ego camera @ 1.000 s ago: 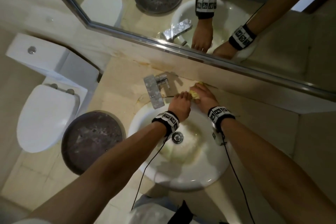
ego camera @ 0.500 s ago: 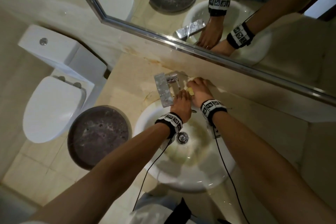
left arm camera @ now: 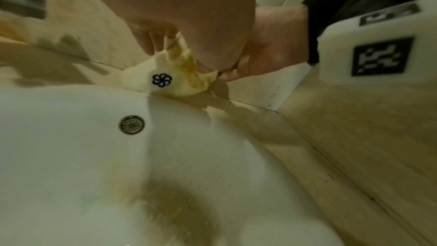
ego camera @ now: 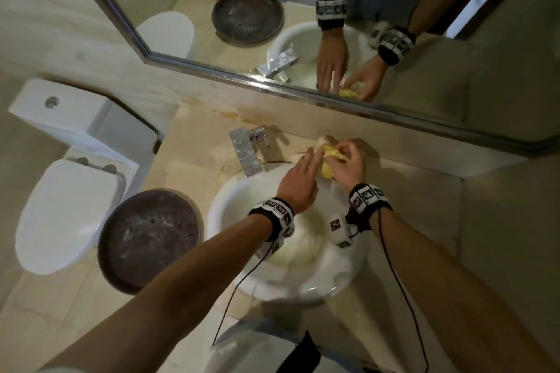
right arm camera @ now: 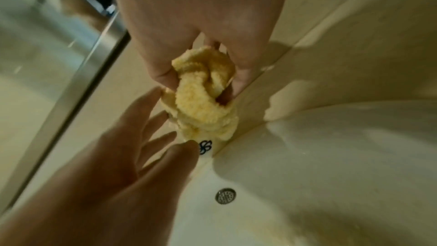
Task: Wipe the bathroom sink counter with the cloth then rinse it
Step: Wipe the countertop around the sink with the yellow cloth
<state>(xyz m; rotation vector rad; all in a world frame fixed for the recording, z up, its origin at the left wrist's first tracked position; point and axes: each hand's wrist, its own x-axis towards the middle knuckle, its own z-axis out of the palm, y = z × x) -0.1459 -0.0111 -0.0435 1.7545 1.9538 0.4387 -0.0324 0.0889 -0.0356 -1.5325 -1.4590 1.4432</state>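
A yellow cloth (ego camera: 328, 157) with a white tag is bunched over the back rim of the white sink (ego camera: 242, 209), just right of the faucet (ego camera: 246, 154). My right hand (ego camera: 345, 157) grips the cloth (right arm camera: 203, 104) in curled fingers and thumb, and the cloth's lower end rests on the beige counter (ego camera: 197, 154). My left hand (ego camera: 310, 156) reaches in from the left with straight, spread fingers (right arm camera: 151, 119) that touch the cloth's side. In the left wrist view the cloth (left arm camera: 163, 74) hangs below both hands, above the basin's overflow hole (left arm camera: 131, 124).
A mirror (ego camera: 272, 24) in a metal frame runs along the wall right behind the counter. A dark round tray (ego camera: 148, 239) lies on the counter left of the sink, and a white toilet (ego camera: 66, 209) stands beyond it. Brownish staining marks the basin (left arm camera: 177, 203).
Both hands have shifted right, away from the faucet. The left hand's fingers have straightened off the cloth, while the right hand keeps it bunched and has raised it a little.
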